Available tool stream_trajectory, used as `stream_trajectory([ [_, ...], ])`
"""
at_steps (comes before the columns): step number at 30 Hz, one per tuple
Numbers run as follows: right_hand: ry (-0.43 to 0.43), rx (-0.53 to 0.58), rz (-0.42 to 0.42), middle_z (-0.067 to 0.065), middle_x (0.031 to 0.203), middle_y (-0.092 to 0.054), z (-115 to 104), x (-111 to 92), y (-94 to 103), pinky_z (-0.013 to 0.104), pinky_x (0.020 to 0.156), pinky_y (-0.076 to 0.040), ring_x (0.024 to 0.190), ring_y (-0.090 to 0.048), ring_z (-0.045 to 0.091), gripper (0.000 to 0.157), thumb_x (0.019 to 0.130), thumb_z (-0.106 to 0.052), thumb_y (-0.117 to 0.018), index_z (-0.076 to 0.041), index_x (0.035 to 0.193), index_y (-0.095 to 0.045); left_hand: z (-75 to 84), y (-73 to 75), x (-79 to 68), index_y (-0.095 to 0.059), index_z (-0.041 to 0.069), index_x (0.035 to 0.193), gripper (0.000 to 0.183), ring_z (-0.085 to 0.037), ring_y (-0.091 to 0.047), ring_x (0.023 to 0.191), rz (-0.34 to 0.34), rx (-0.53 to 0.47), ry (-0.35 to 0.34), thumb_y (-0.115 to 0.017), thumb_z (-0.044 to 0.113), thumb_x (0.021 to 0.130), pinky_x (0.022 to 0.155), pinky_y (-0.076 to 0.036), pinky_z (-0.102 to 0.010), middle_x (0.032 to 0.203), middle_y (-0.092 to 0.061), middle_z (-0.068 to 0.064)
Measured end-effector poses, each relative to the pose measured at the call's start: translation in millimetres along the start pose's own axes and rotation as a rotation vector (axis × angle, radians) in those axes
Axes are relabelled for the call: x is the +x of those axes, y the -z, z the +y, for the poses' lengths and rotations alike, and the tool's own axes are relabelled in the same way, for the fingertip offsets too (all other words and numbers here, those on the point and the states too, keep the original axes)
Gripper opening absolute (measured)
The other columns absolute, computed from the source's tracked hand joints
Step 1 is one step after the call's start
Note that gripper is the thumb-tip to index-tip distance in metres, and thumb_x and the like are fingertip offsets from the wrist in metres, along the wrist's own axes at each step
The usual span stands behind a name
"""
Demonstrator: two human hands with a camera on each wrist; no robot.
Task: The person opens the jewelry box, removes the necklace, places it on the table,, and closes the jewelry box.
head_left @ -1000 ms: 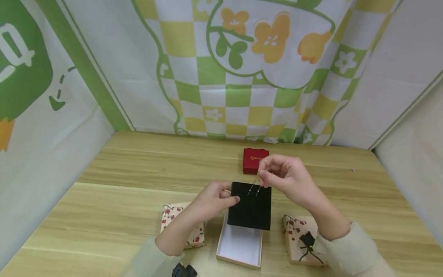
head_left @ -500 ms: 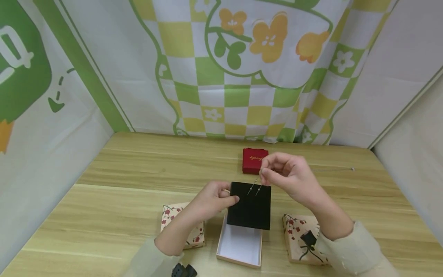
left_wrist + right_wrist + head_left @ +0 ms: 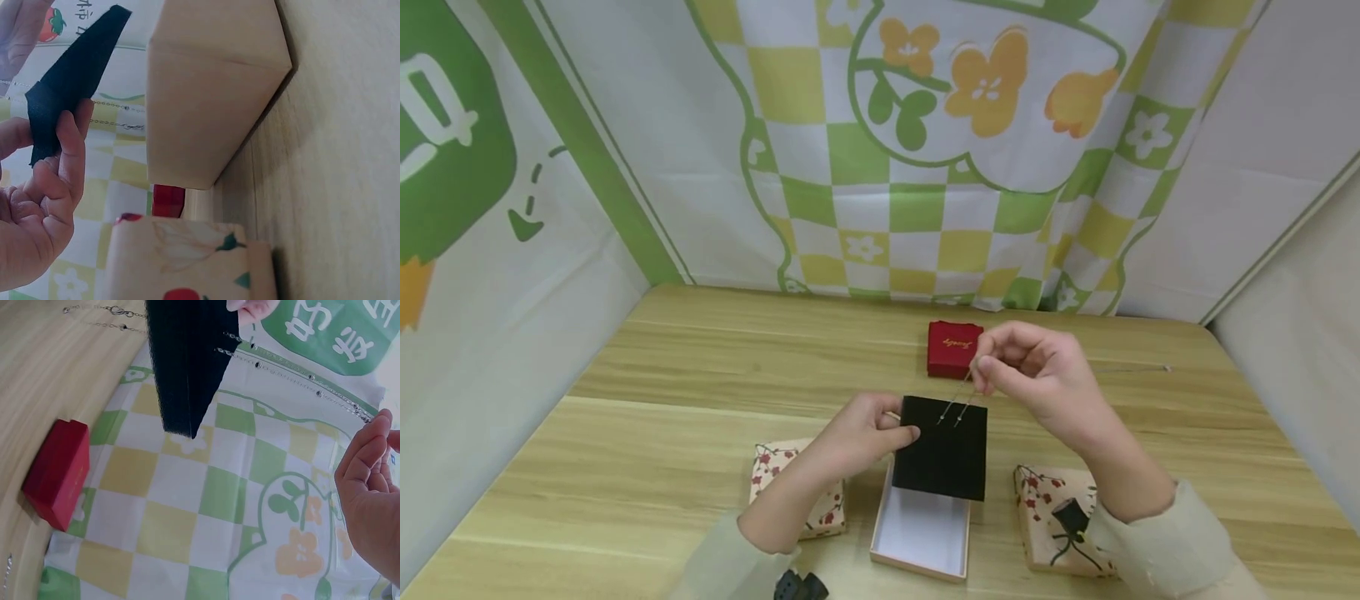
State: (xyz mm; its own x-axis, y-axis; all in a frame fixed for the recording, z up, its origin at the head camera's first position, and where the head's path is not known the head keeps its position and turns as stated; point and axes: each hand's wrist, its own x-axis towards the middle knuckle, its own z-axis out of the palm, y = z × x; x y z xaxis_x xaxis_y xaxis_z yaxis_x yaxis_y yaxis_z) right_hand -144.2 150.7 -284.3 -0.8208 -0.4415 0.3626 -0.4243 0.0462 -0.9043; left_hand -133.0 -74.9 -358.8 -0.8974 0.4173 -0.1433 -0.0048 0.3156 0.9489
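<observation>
My left hand [image 3: 865, 437] holds a black jewelry pad [image 3: 942, 462] by its left edge, thumb on the front face and fingers behind. The pad is tilted over an open box base [image 3: 919, 533]. A thin silver chain [image 3: 294, 378] runs through the pad's upper part as two strands. My right hand [image 3: 1037, 379] pinches the strands together between thumb and fingertips, above and right of the pad. In the left wrist view, the chain's other strands [image 3: 115, 106] come out on the pad's opposite side and hang free, with a clasp showing.
Floral boxes stand left [image 3: 775, 458] and right [image 3: 1037, 517] of the base; the right one bears a black ribbon. A red jewelry box [image 3: 951, 354] sits behind the pad. Another fine chain [image 3: 1138, 369] lies on the table at back right. A small black object [image 3: 800, 586] is at the front.
My right hand has moved slightly up and to the right, drawing longer strands of chain in front of the pad. My left hand and the pad have stayed nearly still.
</observation>
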Motion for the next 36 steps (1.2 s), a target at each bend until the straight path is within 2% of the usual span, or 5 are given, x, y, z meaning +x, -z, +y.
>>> stream_trajectory([
  [19, 0.056, 0.006, 0.027, 0.005, 0.075, -0.063, -13.4, -0.4, 6.8, 0.024, 0.064, -0.053, 0.065, -0.058, 0.017, 0.004, 0.087, 0.003, -0.057, -0.001, 0.086, -0.058, 1.3, 2.6, -2.9, -0.032, 0.008, 0.069, 0.035, -0.011, -0.024, 0.049, -0.007, 0.038, -0.007, -0.06, 0.019, 0.088, 0.051, -0.026, -0.024, 0.053, -0.024, 0.003],
  [23, 0.051, 0.005, 0.049, 0.004, 0.075, -0.063, -15.1, -0.2, 7.6, 0.024, 0.064, -0.053, 0.065, -0.059, 0.019, 0.005, 0.087, 0.003, -0.058, -0.001, 0.085, -0.058, 1.2, 4.7, -3.4, -0.044, 0.003, 0.081, 0.022, -0.011, -0.022, 0.047, -0.019, 0.047, -0.009, -0.059, 0.018, 0.088, 0.05, -0.025, -0.025, 0.053, -0.025, 0.004],
  [26, 0.052, -0.001, 0.064, 0.003, 0.074, -0.063, -16.6, -0.2, 7.4, 0.024, 0.065, -0.053, 0.065, -0.059, 0.018, 0.004, 0.087, 0.003, -0.058, -0.001, 0.085, -0.057, -0.2, 5.3, -4.2, -0.043, 0.004, 0.08, 0.021, -0.01, -0.02, 0.046, -0.031, 0.046, -0.01, -0.059, 0.017, 0.088, 0.048, -0.023, -0.025, 0.052, -0.024, 0.004],
  [30, 0.078, 0.001, 0.092, 0.003, 0.073, -0.063, -20.9, 0.0, 8.3, 0.023, 0.064, -0.053, 0.066, -0.06, 0.014, 0.004, 0.088, 0.003, -0.056, 0.0, 0.085, -0.057, -2.6, 4.5, -6.2, -0.03, 0.01, 0.068, 0.035, -0.01, -0.021, 0.047, -0.055, 0.033, -0.02, -0.059, 0.014, 0.087, 0.048, -0.023, -0.023, 0.052, -0.022, 0.004],
  [36, 0.11, 0.038, 0.116, 0.004, 0.072, -0.063, -25.0, 0.2, 12.6, 0.022, 0.063, -0.053, 0.065, -0.059, 0.013, 0.005, 0.088, 0.004, -0.055, 0.001, 0.084, -0.056, -2.3, 5.7, -8.1, -0.03, 0.011, 0.068, 0.035, -0.011, -0.02, 0.048, -0.06, 0.025, -0.016, -0.059, 0.015, 0.088, 0.047, -0.023, -0.022, 0.053, -0.02, 0.004],
])
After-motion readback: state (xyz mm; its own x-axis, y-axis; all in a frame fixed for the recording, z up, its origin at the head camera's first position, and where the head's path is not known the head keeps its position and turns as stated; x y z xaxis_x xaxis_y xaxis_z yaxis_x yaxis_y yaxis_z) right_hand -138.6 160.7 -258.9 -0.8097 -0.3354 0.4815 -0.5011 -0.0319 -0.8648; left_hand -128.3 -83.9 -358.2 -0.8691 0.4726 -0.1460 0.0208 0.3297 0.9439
